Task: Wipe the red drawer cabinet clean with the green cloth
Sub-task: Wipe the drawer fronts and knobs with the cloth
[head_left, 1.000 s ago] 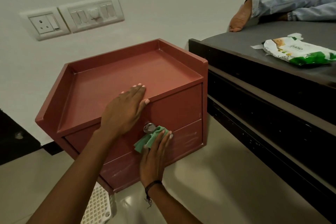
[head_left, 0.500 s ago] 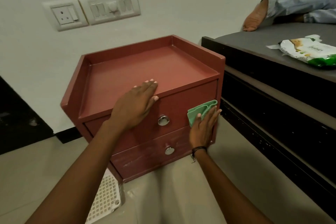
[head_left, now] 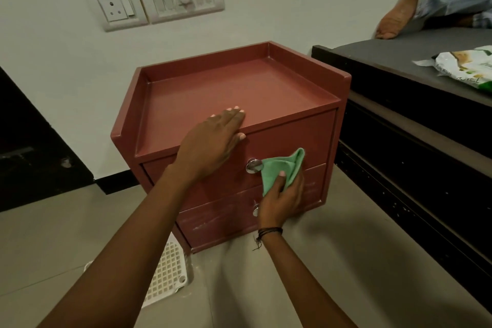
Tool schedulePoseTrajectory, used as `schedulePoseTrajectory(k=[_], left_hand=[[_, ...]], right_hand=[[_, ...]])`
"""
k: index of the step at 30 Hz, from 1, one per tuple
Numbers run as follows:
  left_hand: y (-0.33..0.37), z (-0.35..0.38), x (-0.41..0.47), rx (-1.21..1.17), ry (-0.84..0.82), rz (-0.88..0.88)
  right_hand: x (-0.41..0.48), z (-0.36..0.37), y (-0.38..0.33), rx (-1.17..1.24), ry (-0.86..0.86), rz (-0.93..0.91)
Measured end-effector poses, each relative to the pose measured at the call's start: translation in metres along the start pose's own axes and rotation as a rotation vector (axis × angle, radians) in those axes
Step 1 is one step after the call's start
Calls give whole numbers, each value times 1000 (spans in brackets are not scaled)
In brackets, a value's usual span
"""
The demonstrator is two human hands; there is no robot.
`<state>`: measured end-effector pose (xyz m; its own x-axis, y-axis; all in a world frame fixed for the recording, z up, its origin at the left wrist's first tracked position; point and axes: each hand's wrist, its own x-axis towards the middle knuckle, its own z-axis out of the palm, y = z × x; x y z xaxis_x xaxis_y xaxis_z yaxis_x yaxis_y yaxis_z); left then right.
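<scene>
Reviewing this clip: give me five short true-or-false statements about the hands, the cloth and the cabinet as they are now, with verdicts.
1. The right hand holds the green cloth against the drawer fronts. True.
2. The left hand grips the upper drawer knob. False: it lies flat over the top front edge of the red drawer cabinet.
3. Both drawers are pulled open. False: both are shut.
4. The lower drawer front shows pale smears. True.
5. The cloth lies on the cabinet's top. False: it is at the front.
</scene>
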<state>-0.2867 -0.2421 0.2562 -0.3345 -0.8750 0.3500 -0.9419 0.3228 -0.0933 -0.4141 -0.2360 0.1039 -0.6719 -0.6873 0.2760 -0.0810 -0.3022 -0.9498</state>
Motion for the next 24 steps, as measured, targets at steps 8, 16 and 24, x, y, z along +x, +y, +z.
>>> schedulePoseTrajectory(k=[8, 16, 24], left_hand=[[0, 7, -7, 69, 62, -20], [1, 9, -7, 82, 92, -41], [2, 9, -7, 97, 100, -47]], right_hand=[[-42, 21, 12, -414, -397, -440], [-28, 6, 30, -449, -519, -658], [-46, 1, 22, -384, -476, -560]])
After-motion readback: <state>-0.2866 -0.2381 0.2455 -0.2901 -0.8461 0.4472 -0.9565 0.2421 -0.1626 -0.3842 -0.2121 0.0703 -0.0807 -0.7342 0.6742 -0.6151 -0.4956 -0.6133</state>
